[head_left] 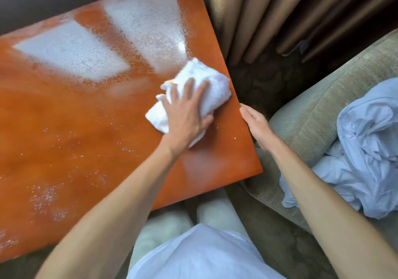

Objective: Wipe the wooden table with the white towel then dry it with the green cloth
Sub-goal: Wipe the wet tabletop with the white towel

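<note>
The left hand (185, 115) presses the bunched white towel (193, 93) flat-fingered onto the wooden table (64, 128) near its right edge, which the right hand (256, 125) grips. Droplets around the towel suggest wiping is midway; the green cloth is not in view, so drying remains.

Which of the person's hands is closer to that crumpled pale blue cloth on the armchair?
The right hand. It holds the table's right edge, just across from the pale blue cloth on the armchair. The left hand is farther away, pressing the white towel on the tabletop.
</note>
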### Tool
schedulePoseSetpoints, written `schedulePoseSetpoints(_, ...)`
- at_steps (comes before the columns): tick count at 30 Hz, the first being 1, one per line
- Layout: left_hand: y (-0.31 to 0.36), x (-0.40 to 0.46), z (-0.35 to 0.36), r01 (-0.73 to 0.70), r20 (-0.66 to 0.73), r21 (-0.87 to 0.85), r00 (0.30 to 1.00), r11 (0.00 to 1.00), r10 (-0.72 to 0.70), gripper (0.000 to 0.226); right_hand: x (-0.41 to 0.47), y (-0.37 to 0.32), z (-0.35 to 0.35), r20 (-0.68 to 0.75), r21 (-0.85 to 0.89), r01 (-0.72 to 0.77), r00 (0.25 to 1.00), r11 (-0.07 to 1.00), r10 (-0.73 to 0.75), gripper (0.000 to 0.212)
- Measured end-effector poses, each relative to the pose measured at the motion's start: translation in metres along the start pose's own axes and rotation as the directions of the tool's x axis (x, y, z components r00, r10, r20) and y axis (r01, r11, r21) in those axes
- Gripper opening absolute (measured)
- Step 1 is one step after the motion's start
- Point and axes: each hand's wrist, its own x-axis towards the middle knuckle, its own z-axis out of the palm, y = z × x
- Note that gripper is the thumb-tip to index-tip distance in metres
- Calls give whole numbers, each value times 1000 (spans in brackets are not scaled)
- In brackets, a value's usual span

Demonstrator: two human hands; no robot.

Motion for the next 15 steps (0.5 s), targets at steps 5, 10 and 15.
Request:
schedulePoseSetpoints(5,20,-42,20,-173,12,84,985,981,172,90,-1,3,1,-2,-19,-16,1000,1000,16,37)
schedulePoseSetpoints(10,-1,-57,21,-251,10,94,968,963,251,93,0,8,1,-8,-20,-16,1000,1000,16,71)
schedulePoseSetpoints(15,-13,-29,15,-162,33,38,986,986,160,93,-4,3,2,-10,-5,-29,1000,1000,29,56)
